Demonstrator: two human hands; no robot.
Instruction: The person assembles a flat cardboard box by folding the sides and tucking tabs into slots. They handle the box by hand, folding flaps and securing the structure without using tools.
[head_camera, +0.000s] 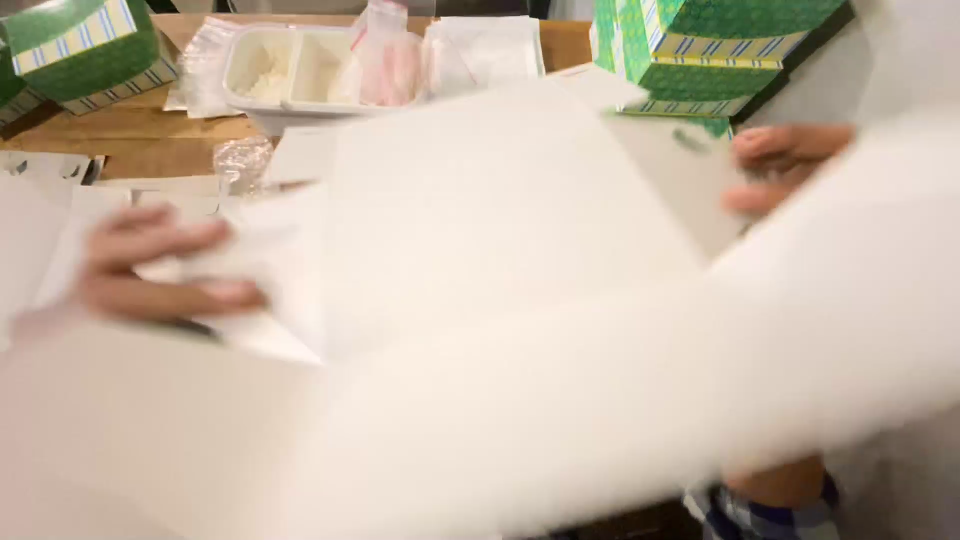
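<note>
Holding a large white flat sheet of card (500, 260) between them, both hands work at its edges over the worktop (130, 135). The left hand (160, 270) sits at the sheet's left edge with fingers curled closed around a white flap; the picture is blurred there, but thumb and fingers appear pinched on the card. The right hand (780, 165) is at the far right edge, fingers bent onto the card, though the blur keeps me from telling how firmly it grips. The sheet lies spread wide and mostly flat, tilted toward the camera, with one fold line running across its middle.

Judging by this, the card looks like an unassembled box blank, barely begun: no walls stand and no corners are joined. Finished green patterned boxes stand at the back, one on the left (85, 50) and one on the right (720, 50), which suggests earlier pieces are complete. Between them sits a white two-compartment tray (290, 65) with pale contents, beside clear plastic bags (390, 60). More white blanks lie at the left (40, 200).
</note>
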